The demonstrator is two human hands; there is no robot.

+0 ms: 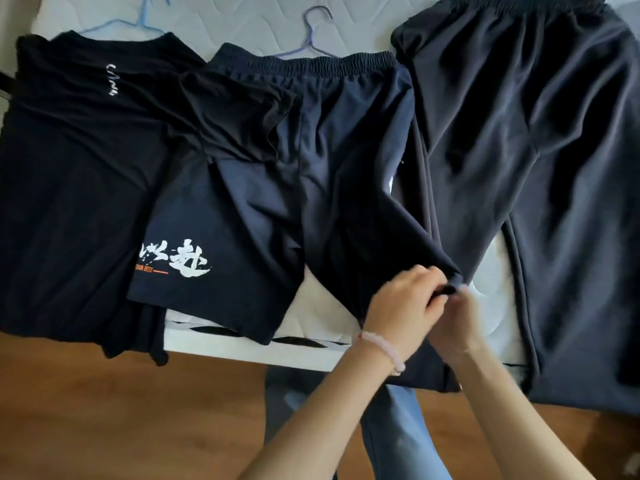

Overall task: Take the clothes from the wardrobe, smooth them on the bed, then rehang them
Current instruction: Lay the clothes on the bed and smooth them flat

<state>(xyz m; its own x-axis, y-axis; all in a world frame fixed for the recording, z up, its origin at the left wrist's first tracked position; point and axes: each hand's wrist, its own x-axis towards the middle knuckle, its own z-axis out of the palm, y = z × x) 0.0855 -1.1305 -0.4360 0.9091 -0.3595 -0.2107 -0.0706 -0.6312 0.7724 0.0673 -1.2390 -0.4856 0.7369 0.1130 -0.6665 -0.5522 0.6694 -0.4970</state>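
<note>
Three dark garments lie side by side on the bed (311,306). A black T-shirt (76,174) is at the left. Navy shorts (311,161) with white calligraphy print on the left leg lie in the middle. Long dark trousers (540,168) are at the right, their legs hanging over the bed edge. My left hand (398,303) and my right hand (457,320) meet at the hem of the shorts' right leg, both pinching the fabric there. A pink bead bracelet sits on my left wrist.
Two thin wire hangers lie on the mattress behind the clothes, a light blue hanger (145,19) and a purple hanger (311,32). The white bed edge (242,348) runs along the front. Below it are a wooden floor (121,410) and my blue-jeaned leg (398,427).
</note>
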